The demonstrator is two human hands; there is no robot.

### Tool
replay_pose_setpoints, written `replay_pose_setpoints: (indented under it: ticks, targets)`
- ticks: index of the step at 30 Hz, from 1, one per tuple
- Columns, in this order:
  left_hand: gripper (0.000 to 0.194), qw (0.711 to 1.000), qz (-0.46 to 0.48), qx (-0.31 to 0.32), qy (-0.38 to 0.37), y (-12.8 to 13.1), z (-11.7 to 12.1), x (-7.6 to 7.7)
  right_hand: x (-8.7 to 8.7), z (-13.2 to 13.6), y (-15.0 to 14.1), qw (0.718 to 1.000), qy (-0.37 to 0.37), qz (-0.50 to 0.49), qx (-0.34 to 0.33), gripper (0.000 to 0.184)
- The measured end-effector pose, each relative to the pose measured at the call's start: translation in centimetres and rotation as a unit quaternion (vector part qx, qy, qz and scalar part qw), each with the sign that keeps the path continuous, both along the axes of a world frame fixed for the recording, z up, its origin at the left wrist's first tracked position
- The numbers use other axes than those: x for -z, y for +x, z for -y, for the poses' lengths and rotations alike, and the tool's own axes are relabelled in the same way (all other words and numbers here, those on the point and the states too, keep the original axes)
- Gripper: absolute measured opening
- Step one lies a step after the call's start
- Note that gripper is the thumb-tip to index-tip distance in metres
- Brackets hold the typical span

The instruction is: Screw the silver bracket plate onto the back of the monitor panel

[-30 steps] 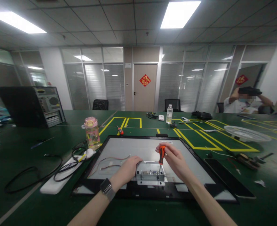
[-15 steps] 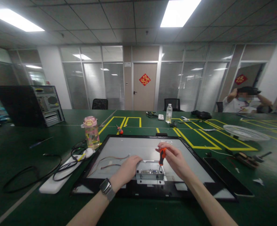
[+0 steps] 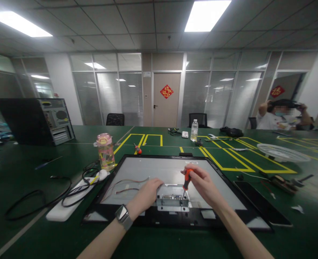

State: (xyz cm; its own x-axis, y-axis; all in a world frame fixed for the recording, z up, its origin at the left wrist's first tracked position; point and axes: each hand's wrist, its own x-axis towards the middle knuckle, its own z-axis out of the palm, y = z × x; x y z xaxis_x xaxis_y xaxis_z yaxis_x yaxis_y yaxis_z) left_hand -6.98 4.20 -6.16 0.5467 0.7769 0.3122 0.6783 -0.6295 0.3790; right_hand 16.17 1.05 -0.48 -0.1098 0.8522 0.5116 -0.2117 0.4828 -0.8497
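Observation:
My right hand (image 3: 202,181) grips the orange and black handle of a screwdriver (image 3: 187,180). Its shaft slants down, with the tip at the right part of a metal bracket (image 3: 172,203) that carries a row of connectors. At the left end of this bracket, my left hand (image 3: 150,191) has its fingers closed on the edge; the fingertips are partly hidden. Under both hands lies a display panel (image 3: 145,167) with a grey back and a black frame. Thin cables (image 3: 126,180) run over the panel, left of my left hand.
Left of the panel are a white power strip (image 3: 62,208) with black cables and a pink-lidded bottle (image 3: 105,153). A computer case (image 3: 26,122) stands farther left. Another screwdriver (image 3: 138,149) lies behind the panel. On the right rests a black phone-like slab (image 3: 261,203); a person (image 3: 280,118) sits beyond.
The screwdriver handle has tilted slightly to the right as my right hand turned on it. My left hand stays on the bracket. The person at the far right has shifted their arms.

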Motion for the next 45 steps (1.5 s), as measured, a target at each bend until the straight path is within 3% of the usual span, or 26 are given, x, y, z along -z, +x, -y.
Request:
replay_pose_setpoints:
  ticks: [3,11,18,23,30,36,45]
  targets:
    - [0.050,1.000,-0.001,0.001,0.002,-0.01,0.05,-0.05,-0.07,0.12,-0.04,1.000,-0.019,-0.009,-0.016,0.023]
    - [0.052,1.000,-0.009,-0.003,0.001,-0.11,-0.08,0.16,-0.21,0.06,-0.26,0.999,0.020,-0.030,-0.002,0.016]
    - [0.051,1.000,-0.013,-0.004,0.002,0.03,-0.06,0.08,0.02,0.25,-0.27,0.998,-0.032,-0.040,-0.029,0.022]
    - [0.050,1.000,-0.017,-0.005,0.007,-0.01,-0.27,0.29,0.06,0.02,-0.38,0.999,0.012,-0.038,-0.011,0.018]
    - [0.052,1.000,-0.022,-0.012,-0.001,0.01,0.06,-0.12,-0.15,0.32,-0.27,1.000,-0.019,-0.017,-0.006,0.024]
    - [0.055,0.999,-0.030,-0.011,-0.011,0.11,0.35,-0.58,0.49,-0.41,0.27,0.999,0.026,0.004,0.034,0.019]
    - [0.052,0.999,-0.029,-0.012,-0.004,0.08,-0.03,-0.04,0.14,0.04,0.00,1.000,-0.006,-0.011,-0.012,0.023]
